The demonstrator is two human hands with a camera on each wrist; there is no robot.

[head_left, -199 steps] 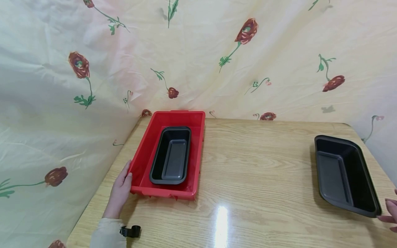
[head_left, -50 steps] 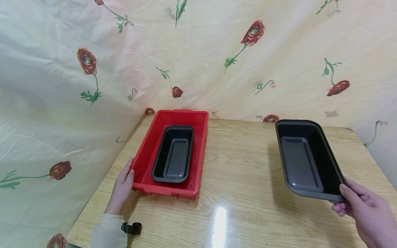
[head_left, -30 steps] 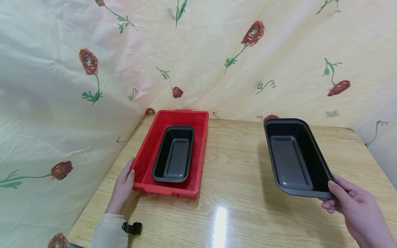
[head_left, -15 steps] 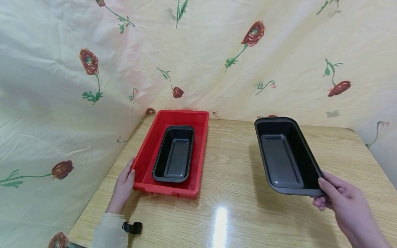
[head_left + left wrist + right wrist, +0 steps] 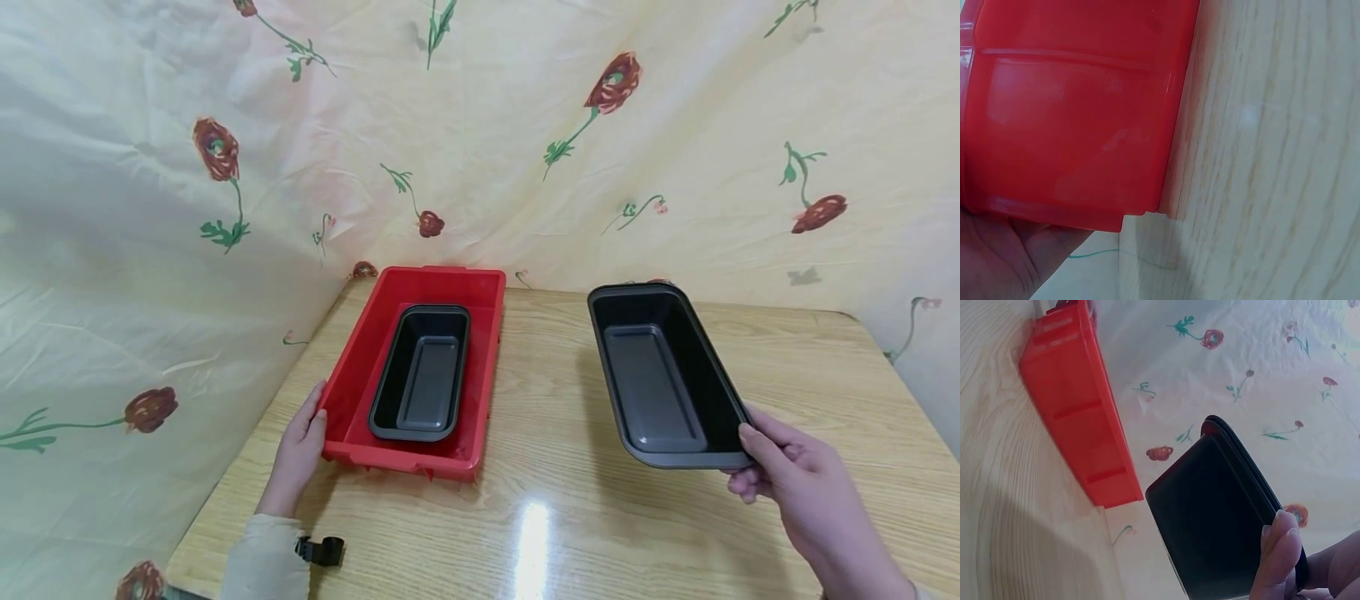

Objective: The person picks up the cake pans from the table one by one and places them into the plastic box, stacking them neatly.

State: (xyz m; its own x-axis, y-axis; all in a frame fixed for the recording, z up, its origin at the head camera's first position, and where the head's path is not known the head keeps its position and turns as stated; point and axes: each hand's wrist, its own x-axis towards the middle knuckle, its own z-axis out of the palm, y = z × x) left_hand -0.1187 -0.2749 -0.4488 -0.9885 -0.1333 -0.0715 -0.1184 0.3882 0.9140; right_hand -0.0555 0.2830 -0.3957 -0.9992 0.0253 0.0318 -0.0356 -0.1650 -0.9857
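Note:
My right hand (image 5: 806,492) pinches the near right corner of a dark loaf pan (image 5: 652,387), thumb on the rim and fingers beneath. The pan is held above the table right of centre, tilted, its hollow facing me. In the right wrist view, the dark outer side of this loaf pan (image 5: 1210,519) shows, with fingers (image 5: 1280,553) at its rim. My left hand (image 5: 296,450) grips the near left side of a red plastic tray (image 5: 348,417). Inside the tray lies a second dark loaf pan (image 5: 427,383), upright. The left wrist view shows the red tray's outer wall (image 5: 1072,125).
Everything stands on a light wood-grain table (image 5: 555,417). A flower-patterned cloth (image 5: 487,125) hangs behind the table and along its left side. A black strap with a small device (image 5: 322,551) sits at the left wrist.
The second pan, first at the far right with my right hand beside it, is now in that hand and has moved steadily left toward the tray. My left hand stays on the tray.

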